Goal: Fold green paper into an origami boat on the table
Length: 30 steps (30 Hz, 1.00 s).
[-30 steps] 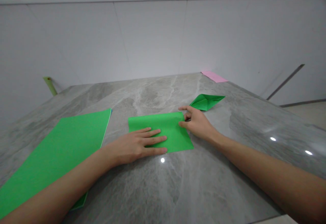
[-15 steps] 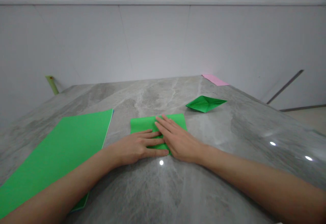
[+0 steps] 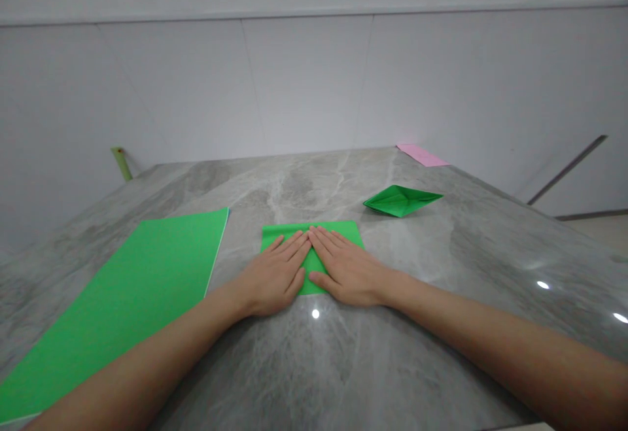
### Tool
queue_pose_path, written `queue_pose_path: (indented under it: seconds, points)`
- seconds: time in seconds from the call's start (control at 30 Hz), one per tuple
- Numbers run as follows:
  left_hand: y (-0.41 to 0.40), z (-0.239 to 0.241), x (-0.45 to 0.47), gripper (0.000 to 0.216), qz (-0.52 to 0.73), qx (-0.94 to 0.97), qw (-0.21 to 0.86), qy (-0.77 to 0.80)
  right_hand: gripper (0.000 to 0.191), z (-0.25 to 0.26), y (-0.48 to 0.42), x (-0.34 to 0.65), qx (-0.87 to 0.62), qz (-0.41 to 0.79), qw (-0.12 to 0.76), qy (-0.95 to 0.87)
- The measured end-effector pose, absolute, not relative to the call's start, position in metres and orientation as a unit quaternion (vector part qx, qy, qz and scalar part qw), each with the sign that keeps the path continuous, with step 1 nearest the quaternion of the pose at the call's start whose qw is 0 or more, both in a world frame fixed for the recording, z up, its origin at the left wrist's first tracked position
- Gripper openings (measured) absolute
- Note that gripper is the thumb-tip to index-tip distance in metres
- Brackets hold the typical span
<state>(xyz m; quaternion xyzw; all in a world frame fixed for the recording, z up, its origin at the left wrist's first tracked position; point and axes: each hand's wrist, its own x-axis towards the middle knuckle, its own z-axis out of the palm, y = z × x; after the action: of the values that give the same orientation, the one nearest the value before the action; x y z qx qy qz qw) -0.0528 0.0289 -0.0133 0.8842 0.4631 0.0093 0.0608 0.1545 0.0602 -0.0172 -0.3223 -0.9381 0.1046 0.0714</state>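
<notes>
A folded green paper sheet [image 3: 343,231] lies on the grey marble table [image 3: 343,365] in front of me. My left hand [image 3: 272,277] rests flat on its left half, fingers stretched out and pointing away. My right hand [image 3: 343,271] lies flat on its right half, fingers extended too. The fingertips of the two hands meet near the sheet's middle, and the hands cover most of it. Neither hand grips anything.
A stack of flat green sheets [image 3: 132,287] lies to the left. A folded green paper boat shape [image 3: 400,200] sits to the right, farther back. A pink sheet [image 3: 422,155] lies at the far right corner by the white wall. A small green stick [image 3: 122,163] leans at far left.
My right hand went from the sheet's right corner onto the paper. My left hand turned so its fingers point away. Both palms now press side by side.
</notes>
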Motion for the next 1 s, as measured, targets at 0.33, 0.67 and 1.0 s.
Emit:
queue_pose_path:
  seconds: [0.33,0.67,1.0]
  points:
    - [0.031,-0.016,-0.037,0.063,-0.022,0.834,0.041,0.549,0.074,-0.018,0.063,0.152,-0.339,0.090,0.077,-0.933]
    - [0.032,-0.014,-0.054,0.062,-0.027,0.879,0.028,0.474,0.074,-0.016,0.065,0.158,-0.321,0.101,0.066,-0.939]
    - [0.046,-0.023,-0.058,0.079,0.007,0.833,0.019,0.553,0.071,-0.018,0.067,0.159,-0.320,0.095,0.083,-0.939]
